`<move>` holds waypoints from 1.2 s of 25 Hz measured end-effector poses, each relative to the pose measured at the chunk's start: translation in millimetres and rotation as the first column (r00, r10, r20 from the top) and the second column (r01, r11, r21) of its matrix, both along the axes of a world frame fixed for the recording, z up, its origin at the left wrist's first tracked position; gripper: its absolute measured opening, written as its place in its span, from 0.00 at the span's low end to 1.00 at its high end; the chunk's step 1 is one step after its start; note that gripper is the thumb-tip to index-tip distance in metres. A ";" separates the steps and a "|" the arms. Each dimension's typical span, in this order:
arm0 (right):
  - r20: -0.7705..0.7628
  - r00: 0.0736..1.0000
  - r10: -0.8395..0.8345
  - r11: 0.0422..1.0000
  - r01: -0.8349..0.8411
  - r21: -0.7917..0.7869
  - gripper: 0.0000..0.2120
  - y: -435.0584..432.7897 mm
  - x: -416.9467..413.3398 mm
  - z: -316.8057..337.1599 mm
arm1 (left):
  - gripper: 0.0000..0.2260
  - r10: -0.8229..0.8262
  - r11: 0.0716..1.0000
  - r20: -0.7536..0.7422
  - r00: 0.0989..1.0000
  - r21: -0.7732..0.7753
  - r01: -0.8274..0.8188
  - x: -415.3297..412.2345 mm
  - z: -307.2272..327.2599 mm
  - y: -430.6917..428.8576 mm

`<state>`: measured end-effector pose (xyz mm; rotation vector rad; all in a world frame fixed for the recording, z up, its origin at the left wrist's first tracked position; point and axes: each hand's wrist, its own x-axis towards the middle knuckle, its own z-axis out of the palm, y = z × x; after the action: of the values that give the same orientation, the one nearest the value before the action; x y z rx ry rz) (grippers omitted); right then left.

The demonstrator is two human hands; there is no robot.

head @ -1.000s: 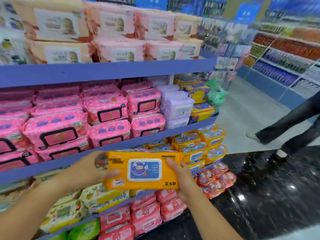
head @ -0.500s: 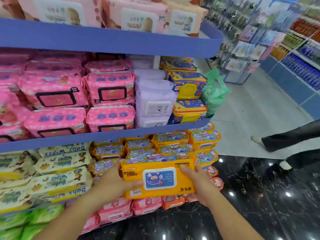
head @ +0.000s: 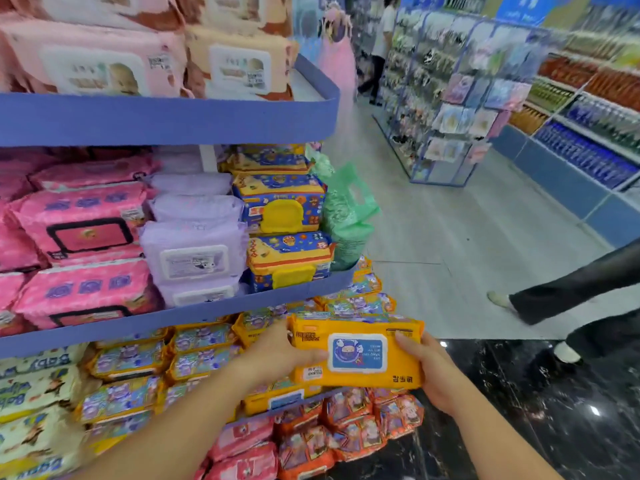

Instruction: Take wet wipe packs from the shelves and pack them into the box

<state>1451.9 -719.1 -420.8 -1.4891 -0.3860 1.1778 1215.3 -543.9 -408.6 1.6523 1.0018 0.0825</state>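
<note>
I have the orange wipe pack (head: 356,353) grasped at both ends, left hand (head: 277,355) on its left edge and right hand (head: 427,368) on its right edge, label side up. It sits in the air just in front of the blue shelves (head: 166,119), beside the matching orange packs (head: 204,337); a passer-by's legs (head: 568,292) cross the floor (head: 450,237) at right.

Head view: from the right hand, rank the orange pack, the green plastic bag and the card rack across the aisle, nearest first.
1. Orange pack: held in the right hand, with the left hand on its other end.
2. Green plastic bag: above, hanging at the shelf's end.
3. Card rack: far across the aisle, upper right.
</note>
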 end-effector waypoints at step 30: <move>0.485 0.696 0.529 0.848 -0.422 -0.320 0.22 55.1 208.6 -196.0 | 0.30 0.493 0.866 -0.242 0.836 0.226 -0.445 216.5 -206.8 -57.2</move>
<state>1660.5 -663.9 -616.9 -1.9694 -1.1601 1.1703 1431.9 -601.1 -615.4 1.5517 1.6606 0.2604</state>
